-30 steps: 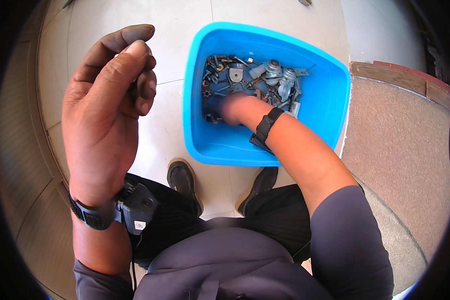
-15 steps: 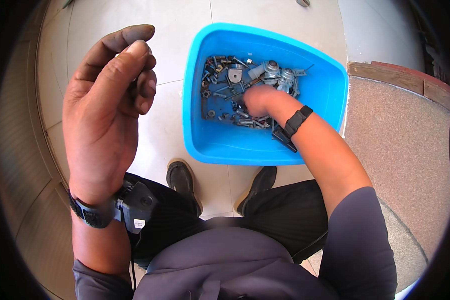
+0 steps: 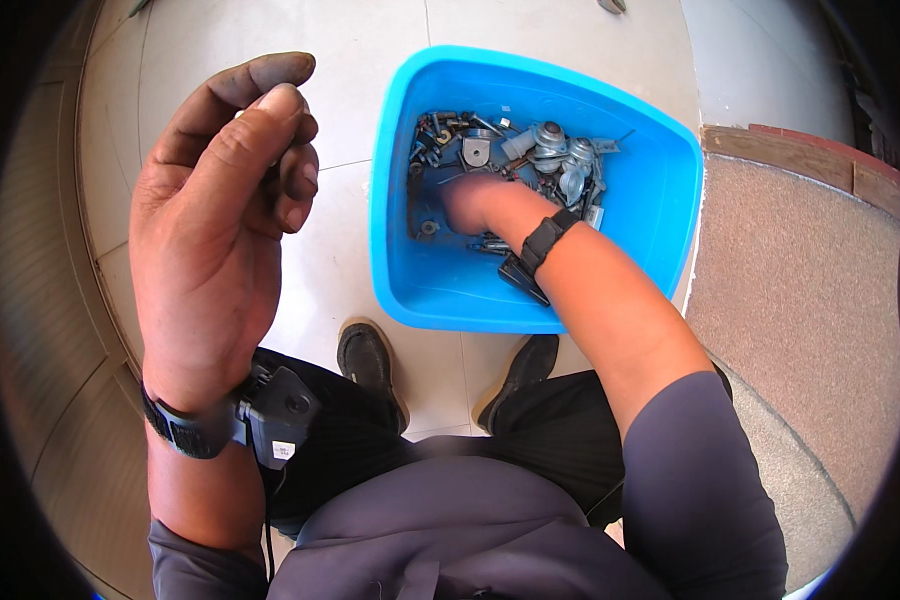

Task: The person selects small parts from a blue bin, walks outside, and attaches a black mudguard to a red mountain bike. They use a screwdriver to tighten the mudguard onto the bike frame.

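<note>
Raised at the left, my left hand is closed, its thumb pressed against the curled fingers. A tiny pale spot shows by the thumb, but what the fingers hold, if anything, I cannot make out. My right hand reaches down into a blue plastic bin; motion smears its fingers. Loose bolts and screws lie around it on the bin's bottom. Beyond the hand are a square grey metal piece and several shiny rounded metal fittings. A washer or nut lies left of the hand.
The bin stands on a pale tiled floor just beyond my shoes. A brown speckled slab with a wooden edge lies to the right. Along the left runs a panelled surface. Each wrist wears a black strapped device.
My right hand has swept left within the bin, uncovering more of the fittings on its right. The left hand keeps its closed pose, with the view shifted slightly.
</note>
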